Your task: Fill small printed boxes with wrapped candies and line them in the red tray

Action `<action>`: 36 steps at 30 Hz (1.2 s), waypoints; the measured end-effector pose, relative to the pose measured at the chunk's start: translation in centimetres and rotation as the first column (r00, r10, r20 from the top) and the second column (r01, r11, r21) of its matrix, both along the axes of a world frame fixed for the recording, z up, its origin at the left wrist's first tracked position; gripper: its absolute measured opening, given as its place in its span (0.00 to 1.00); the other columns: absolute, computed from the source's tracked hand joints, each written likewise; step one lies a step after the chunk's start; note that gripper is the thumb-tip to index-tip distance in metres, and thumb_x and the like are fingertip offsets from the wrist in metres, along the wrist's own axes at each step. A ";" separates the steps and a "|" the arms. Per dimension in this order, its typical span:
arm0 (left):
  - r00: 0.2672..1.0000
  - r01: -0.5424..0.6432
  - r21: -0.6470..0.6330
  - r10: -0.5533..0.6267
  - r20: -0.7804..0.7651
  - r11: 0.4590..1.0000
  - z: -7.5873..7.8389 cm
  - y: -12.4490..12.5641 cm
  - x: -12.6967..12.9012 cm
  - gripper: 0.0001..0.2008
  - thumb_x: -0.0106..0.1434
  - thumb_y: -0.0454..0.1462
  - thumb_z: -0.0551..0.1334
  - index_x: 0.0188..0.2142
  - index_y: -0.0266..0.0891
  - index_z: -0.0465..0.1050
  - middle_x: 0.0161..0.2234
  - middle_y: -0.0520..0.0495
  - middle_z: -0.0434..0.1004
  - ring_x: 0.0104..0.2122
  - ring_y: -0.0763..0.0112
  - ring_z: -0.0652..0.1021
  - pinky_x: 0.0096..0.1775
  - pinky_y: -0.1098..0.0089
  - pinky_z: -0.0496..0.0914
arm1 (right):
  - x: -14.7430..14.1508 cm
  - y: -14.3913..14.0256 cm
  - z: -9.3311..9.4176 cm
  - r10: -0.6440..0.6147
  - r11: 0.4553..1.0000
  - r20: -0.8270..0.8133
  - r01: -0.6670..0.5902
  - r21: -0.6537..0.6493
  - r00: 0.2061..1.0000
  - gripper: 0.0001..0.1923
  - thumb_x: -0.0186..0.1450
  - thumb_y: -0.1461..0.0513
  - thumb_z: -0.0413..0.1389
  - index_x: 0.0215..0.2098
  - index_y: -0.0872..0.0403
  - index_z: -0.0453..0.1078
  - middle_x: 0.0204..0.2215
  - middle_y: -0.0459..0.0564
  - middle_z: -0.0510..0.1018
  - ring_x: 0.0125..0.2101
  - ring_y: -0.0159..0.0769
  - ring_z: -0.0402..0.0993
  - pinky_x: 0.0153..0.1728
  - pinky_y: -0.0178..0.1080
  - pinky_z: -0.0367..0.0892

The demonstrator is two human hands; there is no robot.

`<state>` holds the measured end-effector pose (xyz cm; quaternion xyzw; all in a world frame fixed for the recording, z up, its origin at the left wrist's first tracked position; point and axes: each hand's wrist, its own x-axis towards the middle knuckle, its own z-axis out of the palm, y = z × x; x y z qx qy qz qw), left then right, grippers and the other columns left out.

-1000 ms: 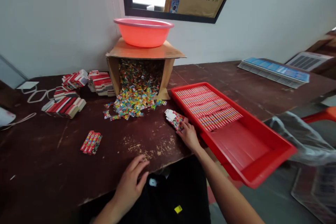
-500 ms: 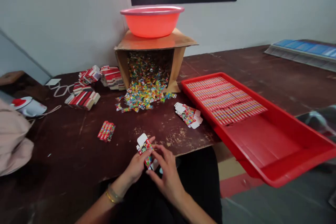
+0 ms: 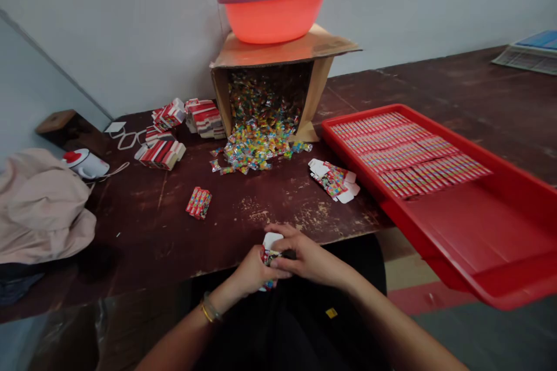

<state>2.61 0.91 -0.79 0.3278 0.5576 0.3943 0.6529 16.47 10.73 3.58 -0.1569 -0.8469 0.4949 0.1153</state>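
Over my lap, at the front edge of the table, my left hand (image 3: 250,271) is closed around a small printed candy box (image 3: 272,239) with its white end flap standing up. My right hand (image 3: 304,252) is closed on the upper end of the same box, fingers at the flap. The hands hide much of the box. Several red printed boxes (image 3: 199,203) lie side by side ahead to the left. Unfilled-looking box cartons (image 3: 334,181) with white flaps lie to the right. Wrapped candies (image 3: 255,148) spill out of a cardboard box (image 3: 319,101) lying on its side.
A red tray (image 3: 452,232) with rows of packed boxes (image 3: 404,148) juts past the table edge at right. An orange basin (image 3: 276,14) sits atop the cardboard box. Stacks of flat cartons (image 3: 161,151), a white mug (image 3: 89,163) and pale cloth (image 3: 46,206) are at left.
My right hand has moved from the lower end of the candy box up to its top flap. The box is now more covered by my fingers. The view has shifted left and down.
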 end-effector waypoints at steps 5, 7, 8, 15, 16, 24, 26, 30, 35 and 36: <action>0.999 0.031 0.028 -0.032 0.002 0.999 0.3 0.0 -0.4 0.19 0.44 0.44 0.72 0.29 0.35 0.69 0.18 0.57 0.67 0.17 0.78 0.66 0.20 0.75 0.60 | 0.4 1.1 0.6 0.120 0.982 -0.050 -0.126 -0.142 0.991 0.15 0.65 0.55 0.57 0.26 0.56 0.73 0.32 0.48 0.73 0.37 0.35 0.70 0.40 0.35 0.64; 0.990 0.140 0.064 -0.141 0.010 0.988 0.5 -0.1 -0.7 0.17 0.46 0.43 0.71 0.29 0.35 0.70 0.21 0.55 0.68 0.19 0.79 0.66 0.22 0.76 0.61 | 0.7 0.9 1.0 0.088 0.984 -0.053 -0.095 -0.152 0.995 0.14 0.66 0.56 0.57 0.26 0.56 0.73 0.31 0.47 0.72 0.37 0.35 0.69 0.40 0.35 0.63; 0.978 0.208 0.070 -0.209 0.014 0.976 0.6 -0.2 -0.8 0.15 0.48 0.42 0.71 0.29 0.35 0.71 0.22 0.55 0.68 0.20 0.79 0.66 0.23 0.76 0.60 | 0.9 0.7 1.1 0.074 0.982 -0.048 -0.082 -0.171 0.996 0.13 0.66 0.57 0.56 0.27 0.55 0.73 0.32 0.47 0.73 0.37 0.35 0.69 0.40 0.35 0.63; 0.995 0.062 0.026 -0.059 -0.081 0.998 -0.2 -0.9 -0.2 0.10 0.50 0.37 0.69 0.29 0.34 0.71 0.22 0.55 0.68 0.23 0.76 0.67 0.28 0.75 0.63 | 0.7 -3.4 -2.3 -0.398 0.883 -0.041 0.370 -0.289 0.916 0.24 0.63 0.65 0.56 0.57 0.49 0.60 0.42 0.47 0.74 0.39 0.35 0.71 0.43 0.37 0.65; 0.996 0.064 0.018 -0.063 -0.068 0.998 -0.3 -0.9 -0.1 0.10 0.51 0.38 0.68 0.29 0.34 0.71 0.22 0.54 0.69 0.23 0.76 0.68 0.28 0.74 0.63 | 0.7 -3.8 -3.0 -0.448 0.854 -0.046 0.412 -0.319 0.893 0.28 0.63 0.65 0.56 0.59 0.48 0.56 0.43 0.48 0.74 0.40 0.36 0.72 0.43 0.37 0.66; 0.968 -0.129 0.287 0.184 -0.173 0.949 0.2 -2.2 0.0 0.23 0.57 0.38 0.67 0.50 0.41 0.62 0.31 0.53 0.74 0.31 0.71 0.76 0.34 0.73 0.68 | 2.3 -4.5 -4.0 -0.457 0.733 -0.041 0.350 -0.584 0.889 0.30 0.61 0.64 0.60 0.59 0.47 0.55 0.48 0.50 0.73 0.47 0.37 0.71 0.51 0.41 0.64; 0.965 -0.139 0.320 0.200 -0.167 0.937 0.3 -2.9 0.0 0.17 0.59 0.38 0.65 0.47 0.41 0.63 0.32 0.52 0.75 0.31 0.71 0.76 0.35 0.72 0.69 | 2.4 -5.4 -4.3 -0.566 0.619 -0.073 0.365 -0.695 0.821 0.27 0.62 0.61 0.60 0.56 0.46 0.57 0.47 0.49 0.72 0.42 0.34 0.73 0.44 0.39 0.69; 0.948 -0.223 0.321 0.281 -0.148 0.920 0.0 -3.8 0.1 0.15 0.61 0.37 0.63 0.46 0.42 0.64 0.35 0.51 0.76 0.35 0.70 0.78 0.39 0.71 0.70 | 2.3 -7.5 -5.5 -0.679 0.451 -0.045 0.368 -0.813 0.732 0.14 0.61 0.57 0.61 0.43 0.48 0.64 0.41 0.46 0.72 0.30 0.29 0.72 0.31 0.34 0.71; 0.923 -0.284 0.354 0.354 -0.150 0.891 0.1 -2.5 0.4 0.16 0.61 0.37 0.63 0.48 0.42 0.64 0.38 0.49 0.77 0.39 0.67 0.78 0.43 0.69 0.71 | 1.5 -7.2 -5.3 -0.711 0.540 -0.090 0.460 -0.705 0.697 0.16 0.63 0.56 0.59 0.48 0.50 0.66 0.43 0.51 0.75 0.44 0.38 0.73 0.45 0.40 0.69; 0.923 -0.289 0.358 0.358 -0.144 0.888 0.3 -2.2 0.5 0.17 0.61 0.37 0.63 0.49 0.42 0.64 0.39 0.48 0.78 0.40 0.66 0.78 0.43 0.68 0.70 | 1.4 -6.9 -5.1 -0.710 0.572 -0.099 0.490 -0.658 0.697 0.16 0.64 0.56 0.58 0.48 0.50 0.67 0.43 0.51 0.76 0.44 0.38 0.73 0.47 0.40 0.68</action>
